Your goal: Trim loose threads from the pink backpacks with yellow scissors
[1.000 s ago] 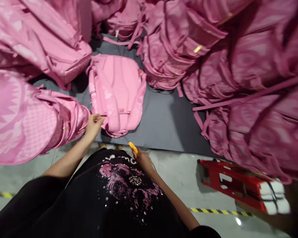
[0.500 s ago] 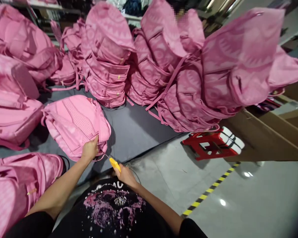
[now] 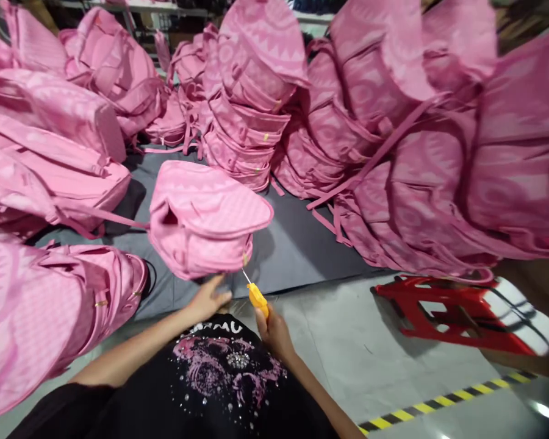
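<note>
A pink backpack (image 3: 205, 222) stands tilted on the dark grey mat (image 3: 297, 244) right in front of me. My left hand (image 3: 208, 299) reaches under its near bottom edge with the fingers spread and touching it. My right hand (image 3: 274, 332) is closed round a small yellow-handled cutting tool (image 3: 257, 297), whose thin metal tip points up at the backpack's lower front corner. Below both hands is my black top with a pink sequinned print.
Piles of pink backpacks (image 3: 393, 140) ring the mat on the left, back and right. A red stool (image 3: 443, 311) lies tipped over on the grey floor at the right. Yellow-black floor tape (image 3: 439, 402) runs along the lower right.
The backpack has been turned over from lying flat to standing on its base. My left hand let go of its strap and moved beneath it. The view swung left.
</note>
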The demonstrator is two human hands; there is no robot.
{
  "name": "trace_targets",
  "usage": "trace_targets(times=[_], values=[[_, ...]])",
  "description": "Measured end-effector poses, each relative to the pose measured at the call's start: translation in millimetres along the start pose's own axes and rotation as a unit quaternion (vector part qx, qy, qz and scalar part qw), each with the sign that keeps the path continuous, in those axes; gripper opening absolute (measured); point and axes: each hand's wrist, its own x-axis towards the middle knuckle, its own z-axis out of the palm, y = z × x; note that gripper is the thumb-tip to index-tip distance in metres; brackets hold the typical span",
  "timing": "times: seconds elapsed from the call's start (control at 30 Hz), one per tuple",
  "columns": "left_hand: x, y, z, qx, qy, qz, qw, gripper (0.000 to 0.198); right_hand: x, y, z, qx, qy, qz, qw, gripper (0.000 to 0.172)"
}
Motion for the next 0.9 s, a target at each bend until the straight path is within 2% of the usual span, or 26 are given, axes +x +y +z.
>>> trace_targets(times=[0.03, 0.07, 0.13, 0.2, 0.23, 0.33, 0.4, 0.47, 0.53, 0.57, 0.63, 0.67, 0.73, 0.8, 0.9], values=[[-12, -5, -0.6, 0.022, -0.018, -0.008, 1.000, 0.042, -2, 11, 4, -0.012, -0.022, 0.028, 0.999, 0.044], [-20, -7, -3.5, 0.061, -0.011, -0.003, 0.998, 0.042, -4, 21, 9, -0.024, -0.044, 0.057, 0.997, 0.043], [-19, -13, -13.5, 0.194, 0.016, 0.045, 0.980, 0.061, -7, 36, 15, -0.041, -0.082, 0.113, 0.989, 0.043], [-1, -25, -23.5, 0.335, 0.007, 0.095, 0.938, 0.092, -10, 47, 16, -0.059, -0.102, 0.152, 0.981, 0.045], [11, -33, -26.8, 0.378, -0.011, 0.101, 0.920, 0.099, -12, 51, 14, -0.071, -0.105, 0.163, 0.978, 0.046], [44, -57, -30.2, 0.429, -0.041, 0.090, 0.898, 0.092, -23, 59, 0, -0.077, -0.093, 0.170, 0.978, 0.049], [57, -61, -31.5, 0.419, -0.021, 0.089, 0.904, 0.079, -31, 58, -11, -0.036, -0.070, 0.161, 0.984, 0.054], [65, -50, -37.5, 0.363, 0.035, 0.071, 0.928, 0.065, -35, 49, -17, 0.027, -0.050, 0.136, 0.989, 0.058], [73, -28, -50.0, 0.273, 0.138, 0.042, 0.951, 0.047, -33, 34, -17, 0.092, -0.043, 0.103, 0.990, 0.060], [77, -16, -58.2, 0.224, 0.201, 0.037, 0.953, 0.035, -30, 25, -15, 0.122, -0.038, 0.087, 0.988, 0.060], [87, 7, -75.7, 0.127, 0.303, 0.060, 0.943, 0.017, -22, 7, -12, 0.172, -0.022, 0.057, 0.983, 0.059], [91, 17, -83.7, 0.082, 0.332, 0.081, 0.936, 0.020, -16, -1, -11, 0.189, -0.011, 0.045, 0.981, 0.058], [96, 31, -94.8, 0.016, 0.352, 0.109, 0.930, 0.031, -4, -11, -15, 0.195, 0.003, 0.026, 0.980, 0.057], [96, 39, -95.9, -0.003, 0.336, 0.119, 0.934, 0.035, 14, -16, -22, 0.163, -0.010, 0.020, 0.986, 0.056], [87, 49, -74.6, 0.038, 0.270, 0.140, 0.952, 0.031, 60, -24, -33, 0.067, -0.058, 0.013, 0.996, 0.055]])
